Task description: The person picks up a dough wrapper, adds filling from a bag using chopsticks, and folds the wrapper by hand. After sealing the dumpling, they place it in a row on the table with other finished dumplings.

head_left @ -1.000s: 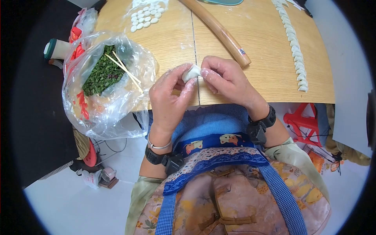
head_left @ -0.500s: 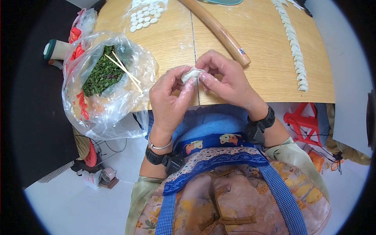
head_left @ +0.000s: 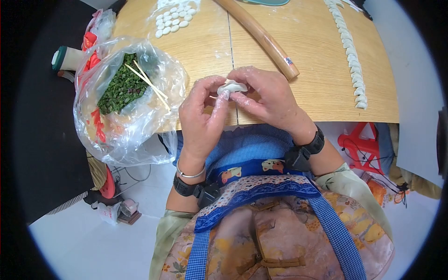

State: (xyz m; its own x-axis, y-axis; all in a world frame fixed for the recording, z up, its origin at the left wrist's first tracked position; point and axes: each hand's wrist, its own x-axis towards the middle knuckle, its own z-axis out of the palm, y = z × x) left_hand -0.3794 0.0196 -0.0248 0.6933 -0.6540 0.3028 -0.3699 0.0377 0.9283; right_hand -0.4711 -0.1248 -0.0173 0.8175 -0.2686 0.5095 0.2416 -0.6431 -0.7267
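both hands are raised together above the near edge of the pale wooden table (head_left: 308, 93), meeting over its centre seam. the left hand (head_left: 201, 119) comes up from the lower left with the back of the hand toward the camera, wrist bent slightly, its floury fingers (head_left: 223, 100) curled inward and its thumb and fingertips pinching the left end of a small white folded dough dumpling (head_left: 232, 86). the right hand (head_left: 270, 98) reaches in from the right, palm turned down and inward, its fingers bent over the top and right side of the dumpling and closed on it, so both hands grip it at once. the dumpling sits between the two sets of fingertips, held clear of the table surface, just in front of the person's chest.

each wrist wears a black strap device, and the left also carries a thin silver bangle (head_left: 189, 173).

to the left, a clear plastic bag of chopped green filling (head_left: 123, 88) holds a pair of light wooden chopsticks (head_left: 148, 83). beyond the hands lies a long brown wooden rolling pin (head_left: 261, 37), near the right knuckles. a cluster of small white dough pieces (head_left: 173, 21) sits at the far left, and a row of finished white dumplings (head_left: 351, 51) runs down the right side.
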